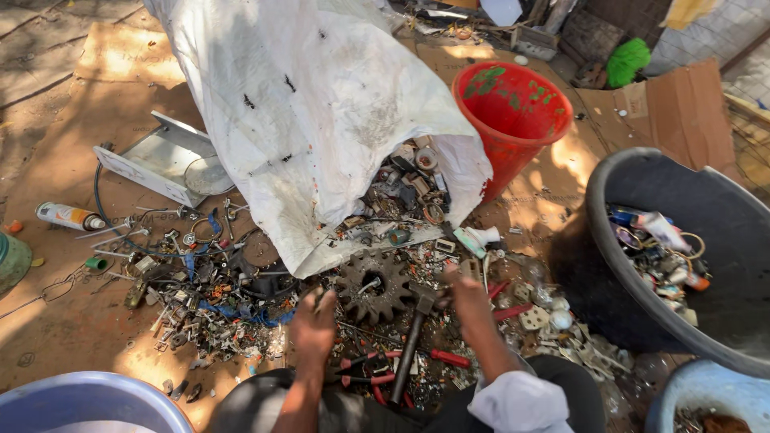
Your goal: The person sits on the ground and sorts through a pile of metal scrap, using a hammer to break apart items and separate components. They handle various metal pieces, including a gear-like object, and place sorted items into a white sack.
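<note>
A small dark metal scrap piece (321, 298) is pinched in the left hand (313, 325), the right hand (468, 298) is held half-curled, seemingly empty, and a rusty toothed steel gear (373, 285) is seen between them.

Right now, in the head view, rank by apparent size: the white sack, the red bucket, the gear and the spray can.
1. White sack, largest by far.
2. Red bucket.
3. Gear, just beyond both hands; being nearer the camera may flatter it.
4. Spray can, smallest.
</note>
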